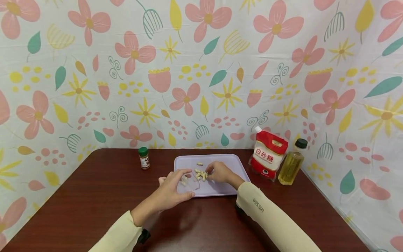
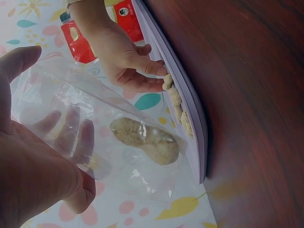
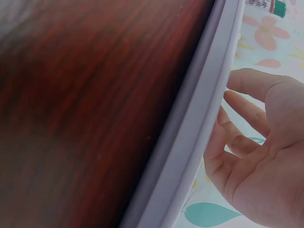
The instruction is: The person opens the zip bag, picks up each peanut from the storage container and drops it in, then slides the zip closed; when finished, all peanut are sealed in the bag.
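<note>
A clear plastic bag (image 2: pixel 102 107) with an unshelled peanut (image 2: pixel 145 140) inside is held by my left hand (image 1: pixel 172 189), its thumb and fingers spread about the bag's mouth. The bag hangs over the left part of a pale lilac tray (image 1: pixel 217 189). Several more peanuts (image 1: pixel 201 175) lie in a loose pile on the tray, and a single peanut (image 1: pixel 199 163) lies behind them. At the pile's right side, my right hand (image 1: pixel 220 172) pinches a peanut (image 2: pixel 167 81) with its fingertips. In the right wrist view the tray rim hides those fingertips.
On the brown table (image 1: pixel 104 196), a small green-capped seasoning jar (image 1: pixel 144 159) stands left of the tray. To the right are a red and white sugar bag (image 1: pixel 268 154) and a bottle of yellow oil (image 1: pixel 291 166). A flowered curtain (image 1: pixel 195 77) hangs behind.
</note>
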{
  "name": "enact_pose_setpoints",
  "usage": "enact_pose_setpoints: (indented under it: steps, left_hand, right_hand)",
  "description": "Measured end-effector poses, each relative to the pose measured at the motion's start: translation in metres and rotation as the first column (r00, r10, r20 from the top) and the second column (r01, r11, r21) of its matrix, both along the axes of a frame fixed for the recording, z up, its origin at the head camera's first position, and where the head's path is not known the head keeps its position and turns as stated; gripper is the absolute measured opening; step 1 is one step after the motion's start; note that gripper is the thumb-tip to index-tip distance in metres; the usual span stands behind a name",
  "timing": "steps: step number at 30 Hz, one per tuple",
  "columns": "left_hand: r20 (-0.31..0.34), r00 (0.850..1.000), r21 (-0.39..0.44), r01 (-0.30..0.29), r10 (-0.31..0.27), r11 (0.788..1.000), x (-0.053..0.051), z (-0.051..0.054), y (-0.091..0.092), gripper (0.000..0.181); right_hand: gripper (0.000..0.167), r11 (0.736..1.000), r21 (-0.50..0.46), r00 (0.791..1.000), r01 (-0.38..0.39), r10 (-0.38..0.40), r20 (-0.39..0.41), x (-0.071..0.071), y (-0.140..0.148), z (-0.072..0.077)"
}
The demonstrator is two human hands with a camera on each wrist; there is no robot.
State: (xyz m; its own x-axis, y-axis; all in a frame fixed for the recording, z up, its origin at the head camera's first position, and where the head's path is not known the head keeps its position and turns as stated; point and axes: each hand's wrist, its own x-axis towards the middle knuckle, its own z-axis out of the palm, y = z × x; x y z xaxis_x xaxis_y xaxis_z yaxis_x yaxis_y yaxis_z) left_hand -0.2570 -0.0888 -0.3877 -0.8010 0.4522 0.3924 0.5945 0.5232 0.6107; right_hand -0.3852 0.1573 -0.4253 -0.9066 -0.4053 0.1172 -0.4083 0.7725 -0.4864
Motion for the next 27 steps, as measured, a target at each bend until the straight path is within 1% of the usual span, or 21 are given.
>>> enact_pose_setpoints:
  steps: [6, 11, 19, 27]
  left_hand:
    - [0.02, 1.0, -0.005, -0.002, 0.002, 1.0, 0.0003, 0.0009, -0.0011, 0.068]
    - [0.016, 1.0, -0.01, -0.001, 0.001, 1.0, 0.0002, 0.0011, -0.002, 0.068]
    - [0.016, 1.0, -0.003, 0.003, -0.003, 1.0, 0.0002, 0.0001, -0.002, 0.068]
    - [0.012, 1.0, 0.004, 0.006, -0.006, 1.0, -0.0005, -0.0015, -0.0018, 0.068]
  right_hand:
    - [0.022, 1.0, -0.006, 1.0, -0.008, 0.008, 0.026, -0.0001, -0.0018, 0.001]
    - [0.021, 1.0, -0.01, 0.999, -0.01, 0.011, 0.039, -0.0005, -0.0035, 0.0013]
    - [0.02, 1.0, -0.001, 0.999, -0.031, 0.031, 0.027, -0.0005, -0.0023, -0.0005]
    - [0.022, 1.0, -0.01, 1.0, 0.001, -0.001, 0.02, 0.0011, 0.0001, 0.0007]
